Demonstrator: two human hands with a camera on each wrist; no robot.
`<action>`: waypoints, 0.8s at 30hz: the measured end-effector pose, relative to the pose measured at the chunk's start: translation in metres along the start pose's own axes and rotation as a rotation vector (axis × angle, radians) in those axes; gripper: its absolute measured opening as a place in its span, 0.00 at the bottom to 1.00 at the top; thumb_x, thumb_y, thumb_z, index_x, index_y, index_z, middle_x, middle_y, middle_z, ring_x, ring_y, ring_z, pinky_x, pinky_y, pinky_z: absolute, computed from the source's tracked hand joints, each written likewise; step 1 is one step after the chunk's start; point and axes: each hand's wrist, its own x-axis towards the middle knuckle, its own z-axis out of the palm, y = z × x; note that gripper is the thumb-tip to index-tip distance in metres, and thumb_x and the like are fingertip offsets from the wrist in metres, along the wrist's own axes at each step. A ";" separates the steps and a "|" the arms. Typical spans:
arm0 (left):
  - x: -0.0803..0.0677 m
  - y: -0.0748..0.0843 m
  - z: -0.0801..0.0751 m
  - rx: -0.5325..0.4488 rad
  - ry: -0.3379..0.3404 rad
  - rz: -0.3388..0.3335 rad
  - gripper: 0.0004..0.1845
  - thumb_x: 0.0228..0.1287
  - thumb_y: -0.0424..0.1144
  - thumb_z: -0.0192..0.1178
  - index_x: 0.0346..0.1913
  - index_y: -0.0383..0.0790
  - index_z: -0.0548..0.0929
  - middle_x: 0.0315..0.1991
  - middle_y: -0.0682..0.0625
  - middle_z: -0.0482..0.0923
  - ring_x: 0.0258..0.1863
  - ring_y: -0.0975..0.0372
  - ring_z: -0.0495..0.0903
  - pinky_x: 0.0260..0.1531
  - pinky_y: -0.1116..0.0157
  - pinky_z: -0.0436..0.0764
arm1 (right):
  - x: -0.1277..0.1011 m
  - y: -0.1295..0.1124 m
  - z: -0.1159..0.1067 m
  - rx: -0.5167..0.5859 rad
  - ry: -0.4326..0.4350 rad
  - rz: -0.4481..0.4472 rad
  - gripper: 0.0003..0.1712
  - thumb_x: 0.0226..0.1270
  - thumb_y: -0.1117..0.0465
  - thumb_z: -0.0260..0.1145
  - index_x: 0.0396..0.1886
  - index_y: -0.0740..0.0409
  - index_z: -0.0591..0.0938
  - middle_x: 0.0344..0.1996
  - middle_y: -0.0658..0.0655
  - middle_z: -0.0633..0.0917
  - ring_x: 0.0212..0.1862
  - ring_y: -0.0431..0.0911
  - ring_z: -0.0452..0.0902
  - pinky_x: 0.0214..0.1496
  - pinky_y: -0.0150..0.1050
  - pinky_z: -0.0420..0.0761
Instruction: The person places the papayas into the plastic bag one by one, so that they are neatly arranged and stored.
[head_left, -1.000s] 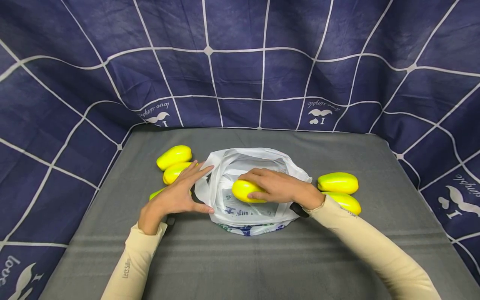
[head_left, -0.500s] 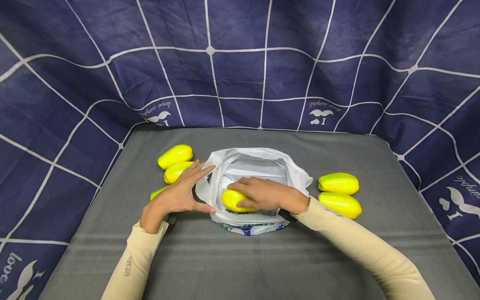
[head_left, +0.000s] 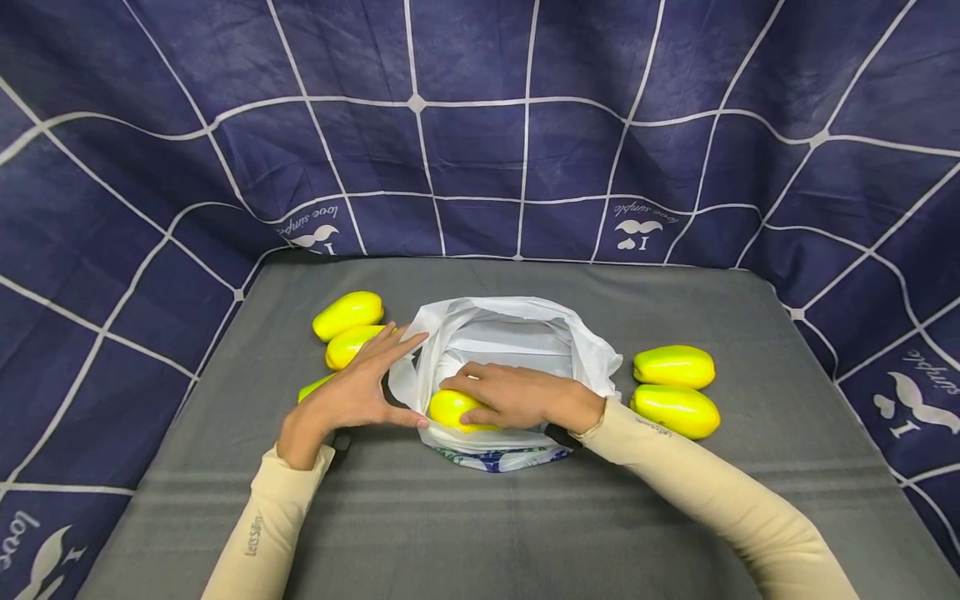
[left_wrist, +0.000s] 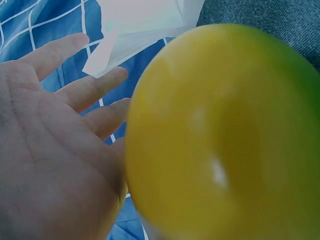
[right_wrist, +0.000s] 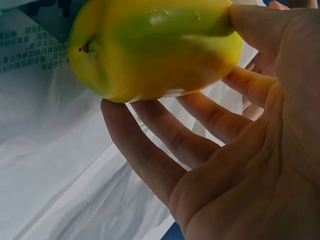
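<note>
A white plastic bag point(head_left: 517, 307) stands with its mouth spread wide in the middle of the table. Inside that mouth, at the near left, my right hand point(head_left: 525, 398) grips a yellow papaya point(head_left: 448, 407) from above. The right wrist view shows the thumb on one side of the papaya point(right_wrist: 155, 60) and fingers along the other. My left hand point(head_left: 348, 396) is at the bag's left rim, fingers spread and thumb tip at the plastic. Close under the left palm lies another papaya point(left_wrist: 215, 135), yellow with a green side; in the head view that hand mostly covers it.
Two papayas, a far one point(head_left: 347, 315) and a nearer one point(head_left: 349, 347), lie left of the bag. On the right lie two more, one point(head_left: 675, 367) behind the other point(head_left: 678, 411). A dark blue checked cloth point(head_left: 480, 150) hangs around the grey table point(head_left: 480, 533).
My right hand has moved left and toward me inside the bag, carrying the papaya deeper to the near left side. The left hand stays at the rim.
</note>
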 end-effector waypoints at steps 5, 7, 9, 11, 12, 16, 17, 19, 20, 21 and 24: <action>-0.001 0.001 -0.002 0.005 -0.003 -0.002 0.64 0.37 0.70 0.76 0.79 0.55 0.58 0.81 0.44 0.48 0.81 0.44 0.39 0.76 0.38 0.45 | 0.002 -0.001 0.001 -0.002 -0.008 -0.014 0.32 0.77 0.47 0.58 0.76 0.46 0.64 0.67 0.55 0.73 0.58 0.47 0.76 0.61 0.45 0.79; -0.001 0.002 -0.002 0.007 -0.003 -0.001 0.64 0.37 0.71 0.76 0.79 0.55 0.58 0.81 0.44 0.48 0.81 0.44 0.39 0.76 0.38 0.44 | 0.002 -0.002 0.002 0.001 -0.008 -0.023 0.32 0.77 0.48 0.58 0.76 0.47 0.64 0.66 0.55 0.74 0.59 0.47 0.76 0.62 0.45 0.79; -0.001 0.002 -0.002 0.008 -0.004 0.001 0.64 0.37 0.71 0.76 0.79 0.55 0.58 0.81 0.43 0.48 0.80 0.43 0.39 0.76 0.38 0.44 | 0.002 -0.003 0.002 0.004 -0.006 -0.031 0.32 0.77 0.48 0.58 0.76 0.47 0.65 0.66 0.55 0.74 0.58 0.46 0.76 0.62 0.44 0.79; -0.001 0.002 -0.002 0.006 -0.004 0.000 0.64 0.37 0.71 0.76 0.79 0.55 0.58 0.81 0.43 0.48 0.80 0.43 0.40 0.76 0.38 0.45 | 0.001 -0.003 0.002 0.004 -0.003 -0.036 0.31 0.77 0.48 0.58 0.76 0.47 0.65 0.65 0.54 0.74 0.58 0.45 0.76 0.62 0.44 0.79; -0.001 0.002 -0.001 0.006 -0.004 -0.002 0.64 0.37 0.71 0.76 0.79 0.55 0.58 0.81 0.43 0.48 0.80 0.43 0.39 0.75 0.38 0.45 | 0.001 -0.003 0.002 0.004 -0.003 -0.039 0.32 0.77 0.49 0.58 0.76 0.47 0.65 0.65 0.54 0.74 0.58 0.45 0.76 0.62 0.43 0.78; -0.001 0.000 0.000 0.006 -0.005 -0.008 0.64 0.37 0.72 0.75 0.79 0.55 0.58 0.81 0.43 0.48 0.81 0.43 0.39 0.75 0.37 0.45 | 0.001 -0.004 0.002 -0.003 0.002 -0.045 0.32 0.77 0.49 0.58 0.76 0.48 0.65 0.66 0.54 0.74 0.59 0.45 0.76 0.63 0.43 0.78; -0.001 0.000 0.000 0.006 -0.005 -0.009 0.64 0.37 0.72 0.75 0.79 0.56 0.58 0.81 0.44 0.48 0.81 0.43 0.39 0.75 0.37 0.45 | 0.001 -0.004 0.002 -0.004 0.003 -0.046 0.32 0.77 0.49 0.58 0.76 0.48 0.65 0.66 0.55 0.74 0.60 0.45 0.75 0.63 0.43 0.77; -0.001 0.000 0.000 0.003 -0.004 -0.010 0.64 0.37 0.72 0.75 0.79 0.56 0.57 0.81 0.44 0.48 0.81 0.44 0.39 0.75 0.37 0.45 | 0.001 -0.005 0.002 -0.006 0.007 -0.047 0.32 0.77 0.49 0.58 0.76 0.48 0.65 0.66 0.55 0.74 0.60 0.45 0.75 0.64 0.43 0.77; -0.001 0.000 0.000 0.002 -0.004 -0.011 0.64 0.37 0.72 0.75 0.79 0.56 0.57 0.81 0.45 0.48 0.81 0.44 0.39 0.75 0.37 0.45 | 0.001 -0.005 0.002 -0.007 0.008 -0.046 0.32 0.77 0.49 0.58 0.76 0.48 0.65 0.66 0.55 0.74 0.60 0.46 0.75 0.64 0.43 0.77; -0.001 0.001 0.000 0.000 -0.003 -0.011 0.64 0.37 0.71 0.75 0.79 0.56 0.57 0.81 0.44 0.48 0.81 0.44 0.39 0.75 0.37 0.45 | 0.001 -0.005 0.003 -0.010 0.008 -0.043 0.32 0.77 0.49 0.58 0.76 0.48 0.65 0.66 0.54 0.74 0.60 0.45 0.75 0.64 0.43 0.77; -0.001 0.000 0.000 0.000 -0.005 -0.010 0.64 0.37 0.71 0.76 0.79 0.56 0.58 0.81 0.44 0.48 0.81 0.43 0.39 0.75 0.37 0.45 | 0.001 -0.005 0.003 -0.011 0.009 -0.039 0.32 0.77 0.49 0.58 0.76 0.48 0.65 0.67 0.54 0.74 0.60 0.45 0.75 0.63 0.43 0.78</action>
